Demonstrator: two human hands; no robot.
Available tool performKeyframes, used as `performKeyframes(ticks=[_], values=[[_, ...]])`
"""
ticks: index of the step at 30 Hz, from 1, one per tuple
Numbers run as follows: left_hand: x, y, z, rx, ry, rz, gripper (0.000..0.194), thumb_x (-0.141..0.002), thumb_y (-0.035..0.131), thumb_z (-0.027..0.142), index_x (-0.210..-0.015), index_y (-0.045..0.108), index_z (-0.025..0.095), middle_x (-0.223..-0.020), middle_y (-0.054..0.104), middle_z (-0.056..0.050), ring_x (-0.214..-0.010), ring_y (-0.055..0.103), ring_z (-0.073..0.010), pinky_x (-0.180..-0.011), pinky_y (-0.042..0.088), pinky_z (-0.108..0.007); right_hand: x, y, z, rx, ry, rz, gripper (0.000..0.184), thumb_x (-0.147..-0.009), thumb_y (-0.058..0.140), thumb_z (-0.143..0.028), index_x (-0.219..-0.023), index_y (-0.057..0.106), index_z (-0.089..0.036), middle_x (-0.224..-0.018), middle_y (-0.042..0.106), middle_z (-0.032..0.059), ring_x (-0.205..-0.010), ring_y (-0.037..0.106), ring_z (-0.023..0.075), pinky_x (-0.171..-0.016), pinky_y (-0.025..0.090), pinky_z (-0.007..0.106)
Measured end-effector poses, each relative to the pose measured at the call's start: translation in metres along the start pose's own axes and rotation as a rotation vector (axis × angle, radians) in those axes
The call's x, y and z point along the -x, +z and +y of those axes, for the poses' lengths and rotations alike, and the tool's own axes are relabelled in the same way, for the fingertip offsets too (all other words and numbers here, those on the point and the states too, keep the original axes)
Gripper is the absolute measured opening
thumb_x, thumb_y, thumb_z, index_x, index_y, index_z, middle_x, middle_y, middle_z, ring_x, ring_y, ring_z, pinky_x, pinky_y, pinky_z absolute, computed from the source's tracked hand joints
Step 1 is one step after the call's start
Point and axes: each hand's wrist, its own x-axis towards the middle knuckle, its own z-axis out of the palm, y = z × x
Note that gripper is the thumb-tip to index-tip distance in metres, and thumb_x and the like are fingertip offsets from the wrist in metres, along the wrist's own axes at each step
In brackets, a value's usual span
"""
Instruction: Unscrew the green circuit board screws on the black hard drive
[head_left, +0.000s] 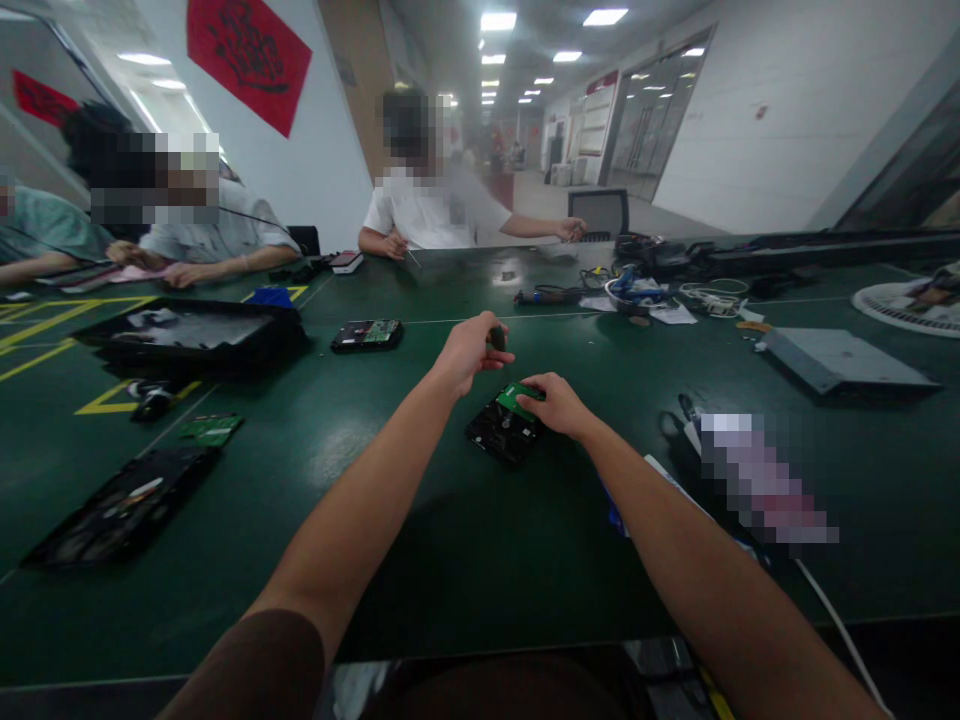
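A black hard drive (pixel 505 428) with a green circuit board (pixel 517 398) on its upper face lies on the green table in front of me. My right hand (pixel 556 404) grips the drive's far right side, thumb and fingers over the board. Just beyond the drive and above the table, my left hand (pixel 474 352) is closed around a dark handle that looks like a screwdriver (pixel 497 338). Its shaft and tip cannot be made out. The left fingers do not touch the drive.
Another hard drive (pixel 367 335) and a black tray (pixel 191 335) lie left; nearer are an opened black casing (pixel 124 505) and loose circuit board (pixel 211 430). Right are cables (pixel 637 287), a grey metal cover (pixel 844 360) and a blurred-out object (pixel 761 475). People sit across the table.
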Motion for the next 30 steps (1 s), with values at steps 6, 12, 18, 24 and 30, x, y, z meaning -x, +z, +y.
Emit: performKeyframes(ticks=[6, 12, 18, 24, 30], values=[[0.0005, -0.0010, 0.0000, -0.008, 0.013, -0.061, 0.021, -0.086, 0.060, 0.035, -0.093, 0.067, 0.016, -0.091, 0.072, -0.010, -0.058, 0.069, -0.0151, -0.049, 0.047, -0.023, 0.0015, -0.0023, -0.0047, -0.018, 0.009, 0.005, 0.027, -0.092, 0.073, -0.033, -0.116, 0.080, -0.023, -0.117, 0.078, 0.0095, -0.111, 0.068, 0.0274, -0.100, 0.049, 0.039], [0.0019, -0.0003, 0.0013, 0.035, -0.016, -0.104, 0.019, -0.084, 0.062, 0.033, -0.092, 0.064, 0.016, -0.093, 0.074, -0.010, -0.059, 0.070, -0.0154, -0.052, 0.050, -0.024, 0.0008, -0.0025, -0.0044, -0.011, 0.007, -0.002, 0.027, -0.093, 0.073, -0.034, -0.116, 0.080, -0.023, -0.117, 0.078, 0.0094, -0.111, 0.068, 0.0272, -0.100, 0.050, 0.039], [-0.0013, -0.0020, 0.0000, -0.022, 0.020, -0.049, 0.022, -0.086, 0.061, 0.035, -0.094, 0.067, 0.016, -0.089, 0.073, -0.008, -0.054, 0.066, -0.0123, -0.048, 0.044, -0.022, 0.0014, -0.0017, -0.0020, 0.003, 0.009, 0.002, 0.028, -0.093, 0.072, -0.033, -0.118, 0.079, -0.023, -0.120, 0.077, 0.0093, -0.115, 0.067, 0.0271, -0.102, 0.049, 0.039], [0.0018, 0.0010, 0.0001, 0.049, -0.028, -0.121, 0.019, -0.086, 0.062, 0.036, -0.092, 0.060, 0.017, -0.096, 0.075, -0.011, -0.055, 0.065, -0.0132, -0.050, 0.048, -0.024, 0.0009, 0.0007, -0.0013, 0.023, 0.011, 0.026, 0.032, -0.093, 0.073, -0.033, -0.122, 0.077, -0.020, -0.123, 0.076, 0.0115, -0.114, 0.067, 0.0271, -0.100, 0.050, 0.038], [0.0017, -0.0004, 0.0002, -0.009, 0.001, -0.110, 0.024, -0.086, 0.061, 0.037, -0.093, 0.068, 0.015, -0.089, 0.071, -0.008, -0.053, 0.063, -0.0114, -0.046, 0.044, -0.022, 0.0000, -0.0020, -0.0031, 0.015, -0.009, -0.003, 0.025, -0.093, 0.072, -0.033, -0.115, 0.080, -0.024, -0.116, 0.079, 0.0079, -0.109, 0.070, 0.0275, -0.098, 0.051, 0.037]])
